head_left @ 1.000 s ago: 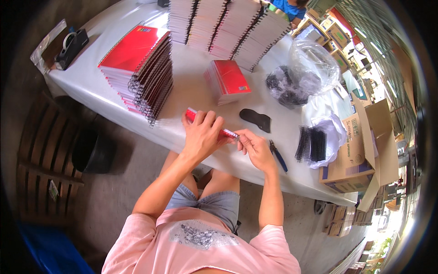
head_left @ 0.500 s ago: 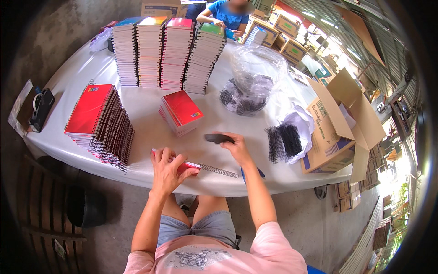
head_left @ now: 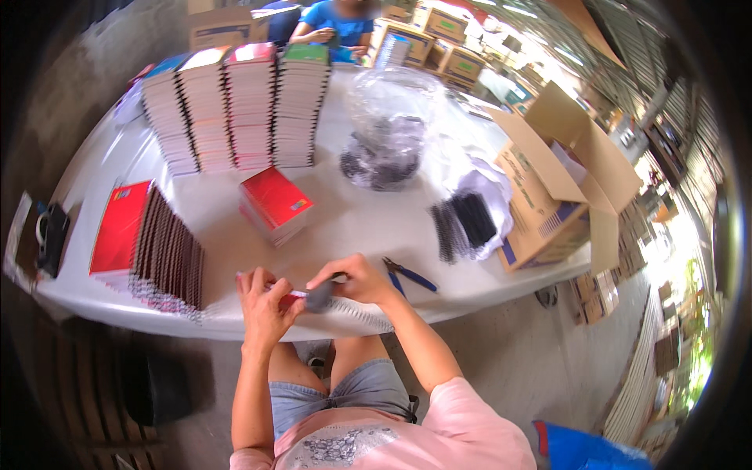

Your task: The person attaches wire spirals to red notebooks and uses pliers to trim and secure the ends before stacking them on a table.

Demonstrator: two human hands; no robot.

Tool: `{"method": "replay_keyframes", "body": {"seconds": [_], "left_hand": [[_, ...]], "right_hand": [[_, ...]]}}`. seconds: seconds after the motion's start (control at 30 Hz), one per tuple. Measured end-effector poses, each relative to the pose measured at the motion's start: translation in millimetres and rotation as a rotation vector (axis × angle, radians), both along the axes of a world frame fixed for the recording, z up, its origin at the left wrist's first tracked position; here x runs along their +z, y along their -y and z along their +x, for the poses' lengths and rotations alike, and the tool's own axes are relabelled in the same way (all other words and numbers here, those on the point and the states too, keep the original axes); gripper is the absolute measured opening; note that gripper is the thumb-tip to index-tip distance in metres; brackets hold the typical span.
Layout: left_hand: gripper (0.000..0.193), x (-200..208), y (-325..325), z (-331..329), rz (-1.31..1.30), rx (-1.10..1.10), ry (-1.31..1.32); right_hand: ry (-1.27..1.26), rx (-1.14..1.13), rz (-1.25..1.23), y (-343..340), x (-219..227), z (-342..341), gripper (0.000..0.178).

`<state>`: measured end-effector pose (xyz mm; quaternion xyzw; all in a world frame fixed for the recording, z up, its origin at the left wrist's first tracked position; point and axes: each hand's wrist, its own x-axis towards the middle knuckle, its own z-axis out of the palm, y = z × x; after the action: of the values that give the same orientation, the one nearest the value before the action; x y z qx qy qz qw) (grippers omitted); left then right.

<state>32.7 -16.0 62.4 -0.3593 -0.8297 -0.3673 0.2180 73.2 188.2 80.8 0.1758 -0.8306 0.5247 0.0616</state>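
Near the table's front edge, my left hand [head_left: 265, 312] is closed on a red-covered notebook [head_left: 291, 299], pinching it along its spine edge. A thin wire spiral coil [head_left: 359, 313] extends to the right from that edge. My right hand [head_left: 359, 280] grips a dark, rounded hand-held tool [head_left: 319, 298], its kind blurred by motion. The tool's head lies over the coil, right beside my left fingers; whether it touches the coil I cannot tell. Blue-handled cutting pliers [head_left: 413, 274] lie just right of my right hand. Behind my hands sits a short pile of red-covered books [head_left: 276, 197].
Spiral-bound red notebooks [head_left: 119, 229] are stacked at left, beside a tape dispenser [head_left: 53, 239]. Tall coloured notebook stacks [head_left: 249, 110] stand behind. Clear plastic-wrapped coils [head_left: 384, 153], black coils [head_left: 472, 222] and an open carton [head_left: 540, 196] occupy the right. A person in blue [head_left: 333, 27] sits opposite.
My right hand has moved left and down, bringing the dark tool onto the coil beside my left hand. The pliers are now uncovered. The whole view has shifted.
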Motion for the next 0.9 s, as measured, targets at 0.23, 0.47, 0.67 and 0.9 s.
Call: {"method": "replay_keyframes", "body": {"seconds": [0.23, 0.47, 0.67, 0.9], "left_hand": [[0.042, 2, 6, 0, 0.005, -0.006, 0.0], [0.044, -1, 1, 2, 0.004, 0.024, 0.052], [0.066, -8, 7, -10, 0.064, 0.043, 0.043], [0.066, -32, 6, -25, 0.374, -0.042, 0.199]], "right_hand": [[0.008, 0.037, -0.462, 14, 4, -1, 0.026], [-0.026, -0.118, -0.036, 2, -6, -2, 0.03], [-0.018, -0.067, -0.087, 17, -3, -11, 0.027], [-0.007, 0.072, -0.587, 20, -4, -12, 0.028]]}}
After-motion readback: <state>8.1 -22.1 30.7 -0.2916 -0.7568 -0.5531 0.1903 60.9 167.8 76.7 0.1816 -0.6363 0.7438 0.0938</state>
